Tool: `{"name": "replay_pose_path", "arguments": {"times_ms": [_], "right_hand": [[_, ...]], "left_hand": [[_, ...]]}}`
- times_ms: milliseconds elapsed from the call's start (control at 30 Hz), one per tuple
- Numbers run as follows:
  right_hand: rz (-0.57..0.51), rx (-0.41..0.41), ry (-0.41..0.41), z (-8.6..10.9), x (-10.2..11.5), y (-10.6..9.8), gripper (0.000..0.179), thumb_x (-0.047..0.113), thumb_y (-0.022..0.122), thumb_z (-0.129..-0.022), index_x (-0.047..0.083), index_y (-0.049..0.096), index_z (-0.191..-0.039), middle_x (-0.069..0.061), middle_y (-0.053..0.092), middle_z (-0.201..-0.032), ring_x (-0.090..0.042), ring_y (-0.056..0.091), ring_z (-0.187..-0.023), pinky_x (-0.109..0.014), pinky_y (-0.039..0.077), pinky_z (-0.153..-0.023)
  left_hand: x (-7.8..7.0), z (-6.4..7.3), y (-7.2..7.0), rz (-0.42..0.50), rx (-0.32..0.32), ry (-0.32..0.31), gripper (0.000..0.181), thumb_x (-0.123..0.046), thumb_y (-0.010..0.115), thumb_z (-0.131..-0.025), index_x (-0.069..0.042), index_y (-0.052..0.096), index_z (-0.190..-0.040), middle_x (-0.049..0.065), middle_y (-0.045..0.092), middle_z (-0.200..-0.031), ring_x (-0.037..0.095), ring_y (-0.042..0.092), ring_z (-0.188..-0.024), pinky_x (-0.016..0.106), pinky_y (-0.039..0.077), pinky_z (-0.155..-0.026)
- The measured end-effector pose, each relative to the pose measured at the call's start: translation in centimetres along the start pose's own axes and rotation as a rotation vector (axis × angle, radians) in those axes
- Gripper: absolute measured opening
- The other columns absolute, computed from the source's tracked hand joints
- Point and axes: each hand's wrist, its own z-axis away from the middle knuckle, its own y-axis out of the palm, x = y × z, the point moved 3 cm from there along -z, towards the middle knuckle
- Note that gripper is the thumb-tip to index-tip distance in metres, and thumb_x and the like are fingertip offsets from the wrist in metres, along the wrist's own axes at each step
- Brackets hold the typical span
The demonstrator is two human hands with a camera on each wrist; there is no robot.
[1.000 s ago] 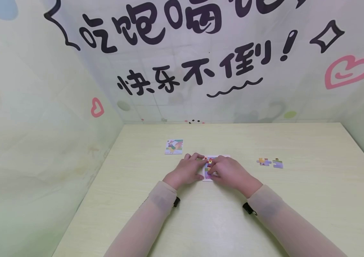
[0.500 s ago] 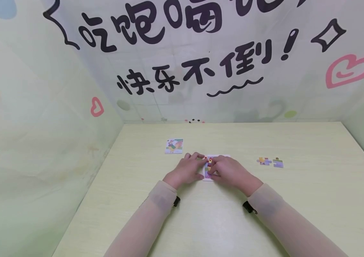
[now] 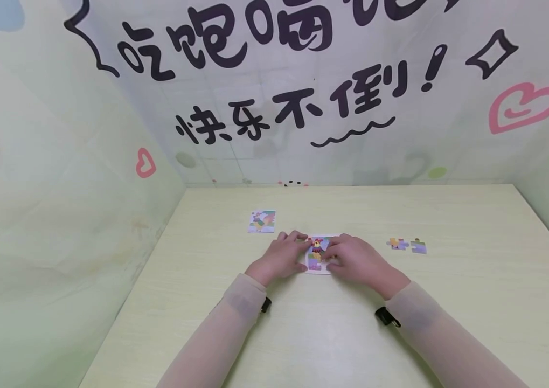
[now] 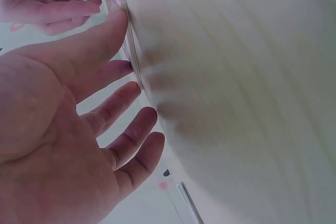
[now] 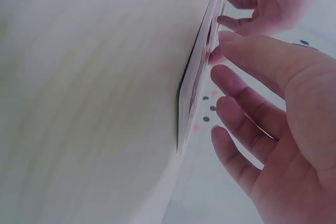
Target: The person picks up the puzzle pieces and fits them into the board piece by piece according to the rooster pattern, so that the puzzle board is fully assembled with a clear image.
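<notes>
A small white-rimmed jigsaw puzzle board [image 3: 314, 271] with a rooster picture lies flat on the table between both hands. My left hand [image 3: 281, 257] holds its left side, thumb at the near corner and index finger near the far corner. In the left wrist view, the left thumb [image 4: 113, 35] touches the board's edge [image 4: 134, 51], with the other fingers loosely bent. My right hand [image 3: 359, 261] is over the board's right part, which it partly hides. In the right wrist view, the right hand's fingers [image 5: 239, 114] are relaxed beside the board [image 5: 191, 93], no piece visible between them.
Two loose jigsaw pieces, one yellow and purple [image 3: 398, 244] and one green and purple [image 3: 418, 246], lie to the right. A square picture card [image 3: 262, 221] with a similar bird lies at the back left. Printed cloth walls [image 3: 264, 161] surround the table [image 3: 303, 334].
My right hand has shifted right across the board, uncovering more of the rooster picture. My left hand, the loose pieces and the card stay put.
</notes>
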Motion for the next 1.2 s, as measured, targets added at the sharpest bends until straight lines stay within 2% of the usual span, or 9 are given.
{"name": "replay_pose_path", "arguments": {"times_ms": [200, 467, 867, 1200], "right_hand": [[-0.005, -0.009, 0.038, 1.0, -1.1, -0.8, 0.022, 0.013, 0.082, -0.085, 0.015, 0.082, -0.107, -0.001, 0.076, -0.113, -0.027, 0.068, -0.107, -0.047, 0.056, -0.095], [0.004, -0.045, 0.084, 2.6, -2.6, -2.0, 0.018, 0.014, 0.083, -0.085, 0.016, 0.083, -0.103, -0.001, 0.073, -0.103, -0.025, 0.068, -0.099, -0.047, 0.057, -0.089], [0.047, -0.08, 0.135, 4.8, -5.0, -3.8, 0.022, 0.011, 0.081, -0.085, 0.012, 0.081, -0.107, -0.009, 0.074, -0.111, -0.035, 0.068, -0.106, -0.053, 0.056, -0.09], [0.043, -0.072, 0.204, 6.1, -6.7, -4.8, 0.024, 0.011, 0.08, -0.085, 0.011, 0.081, -0.109, -0.013, 0.073, -0.114, -0.038, 0.066, -0.111, -0.056, 0.054, -0.094]], "left_hand": [[0.0, 0.1, 0.0, 0.002, 0.005, -0.003, 0.073, -0.037, 0.076, -0.093, -0.022, 0.046, -0.157, -0.001, 0.04, -0.163, 0.027, 0.042, -0.135, 0.042, 0.044, -0.106], [-0.1, 0.2, 0.0, 0.006, 0.009, -0.003, 0.073, -0.037, 0.076, -0.093, -0.022, 0.045, -0.158, -0.001, 0.04, -0.163, 0.027, 0.041, -0.135, 0.041, 0.044, -0.105], [-0.1, 0.1, 0.1, -0.003, 0.013, -0.009, 0.073, -0.037, 0.075, -0.094, -0.023, 0.044, -0.158, -0.002, 0.039, -0.163, 0.027, 0.041, -0.136, 0.041, 0.043, -0.107], [0.0, 0.1, 0.1, 0.002, 0.014, -0.014, 0.073, -0.037, 0.076, -0.094, -0.023, 0.044, -0.158, -0.003, 0.039, -0.163, 0.026, 0.041, -0.135, 0.041, 0.044, -0.106]]}}
